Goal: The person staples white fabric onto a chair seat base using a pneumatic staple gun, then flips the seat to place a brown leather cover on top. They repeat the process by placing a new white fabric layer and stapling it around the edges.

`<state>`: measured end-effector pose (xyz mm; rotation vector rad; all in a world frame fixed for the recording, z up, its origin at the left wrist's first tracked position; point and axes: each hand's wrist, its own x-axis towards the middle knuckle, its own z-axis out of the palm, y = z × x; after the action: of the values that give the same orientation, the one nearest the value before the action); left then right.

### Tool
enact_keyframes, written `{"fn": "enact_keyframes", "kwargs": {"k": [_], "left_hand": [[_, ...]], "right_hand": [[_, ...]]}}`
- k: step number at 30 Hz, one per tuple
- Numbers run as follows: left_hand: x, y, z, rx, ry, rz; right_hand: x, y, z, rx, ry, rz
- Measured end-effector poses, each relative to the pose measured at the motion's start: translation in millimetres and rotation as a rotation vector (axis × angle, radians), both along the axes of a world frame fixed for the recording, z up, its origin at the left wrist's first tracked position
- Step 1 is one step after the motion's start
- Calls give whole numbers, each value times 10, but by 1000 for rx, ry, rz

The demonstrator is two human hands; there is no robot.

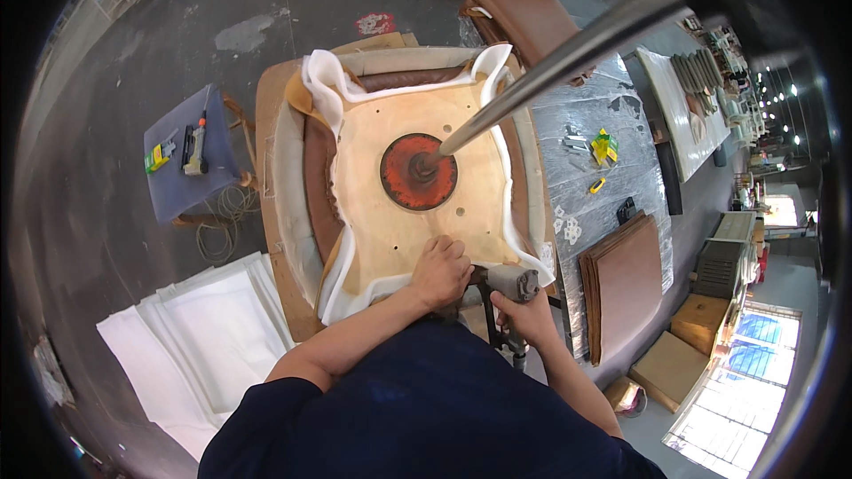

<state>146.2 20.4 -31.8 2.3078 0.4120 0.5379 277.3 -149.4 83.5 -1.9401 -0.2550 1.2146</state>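
A pale plywood panel [373, 239], edged with white padding [336, 282], lies in front of me within a ring-shaped frame [293, 177] with grey and brown lining. A red disc [396, 188] on a slanting metal rod [550, 66] presses on its middle. My left hand [441, 273] rests at the panel's near edge with curled fingers; whatever they grip is hidden. Close beside it, my right hand [525, 316] is closed around a grey staple gun [512, 283], whose nose is by the panel's near right corner.
Left stands a stool with a bluish cover [177, 195], bearing another staple gun [195, 146]. White sheets [204, 328] lie at the lower left. On the plastic-covered table at right are a yellow utility knife [597, 185], a yellow-green box [604, 147] and stacked brown leather pieces [621, 288].
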Motion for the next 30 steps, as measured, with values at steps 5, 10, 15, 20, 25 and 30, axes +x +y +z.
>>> {"fn": "enact_keyframes", "kwargs": {"k": [5, 10, 15, 20, 25, 30], "left_hand": [[9, 8, -34, -28, -4, 23], [42, -15, -49, -25, -9, 39], [70, -28, -43, 4, -23, 41], [90, -15, -12, 31, 32, 38], [-375, 79, 460, -104, 300, 77], [-950, 177, 600, 23, 576, -22]], "right_hand": [[24, 208, 30, -70, -11, 41], [19, 320, 50, -140, -57, 67], [29, 354, 32, -146, -156, 125], [87, 368, 4, -144, -174, 169], [-140, 128, 16, 42, -187, 73], [-351, -41, -110, 89, -351, 90]]}}
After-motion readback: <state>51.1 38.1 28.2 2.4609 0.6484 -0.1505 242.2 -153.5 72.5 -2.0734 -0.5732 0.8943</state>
